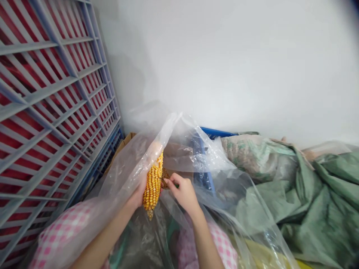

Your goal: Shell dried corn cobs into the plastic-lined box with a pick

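Observation:
My left hand (139, 195) is closed around a yellow ear of corn (153, 186), which stands nearly upright with its narrow end down. Part of that hand shows only through a clear plastic bag (202, 157). Close beside the corn, on its right, my right hand (181, 189) has its fingers pinched together. A thin dark piece and a bit of green show at these fingers, too small to name. Behind the fingertips is a brown, grainy patch (166, 177), partly hidden. The bag's film spreads around both forearms.
A pale slatted plastic crate (63, 80) with red material behind it rises on the left. A blue crate (206, 164) stands behind the bag, near a white wall (224, 63). Filled sacks (260, 157) and green sheeting (322, 201) lie on the right.

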Action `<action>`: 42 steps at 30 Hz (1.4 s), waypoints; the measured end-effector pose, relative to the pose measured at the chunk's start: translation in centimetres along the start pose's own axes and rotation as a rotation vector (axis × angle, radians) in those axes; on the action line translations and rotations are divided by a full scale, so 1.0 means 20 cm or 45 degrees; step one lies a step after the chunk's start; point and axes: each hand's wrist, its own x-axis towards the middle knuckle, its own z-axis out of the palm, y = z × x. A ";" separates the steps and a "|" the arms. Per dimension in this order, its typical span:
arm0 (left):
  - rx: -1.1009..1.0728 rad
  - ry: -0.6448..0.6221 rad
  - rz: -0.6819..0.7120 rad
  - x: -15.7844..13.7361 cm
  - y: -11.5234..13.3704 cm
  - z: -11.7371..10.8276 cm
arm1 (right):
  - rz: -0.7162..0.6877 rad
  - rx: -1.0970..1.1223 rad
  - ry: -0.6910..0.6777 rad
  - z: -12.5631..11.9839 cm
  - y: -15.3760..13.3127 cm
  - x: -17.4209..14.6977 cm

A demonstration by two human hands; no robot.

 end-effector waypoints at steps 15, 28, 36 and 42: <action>0.053 -0.061 -0.092 -0.02 0.00 0.00 | 0.045 -0.070 -0.020 -0.11 -0.01 0.00; 0.364 0.074 -0.043 -0.01 -0.05 0.01 | -0.086 -0.571 -0.141 -0.05 0.01 -0.04; 0.217 -0.091 -0.079 -0.04 -0.04 0.00 | -0.027 -0.069 0.018 0.00 0.02 -0.03; -0.002 -0.286 -0.150 -0.04 -0.04 -0.03 | 0.173 0.194 0.226 0.09 0.02 -0.02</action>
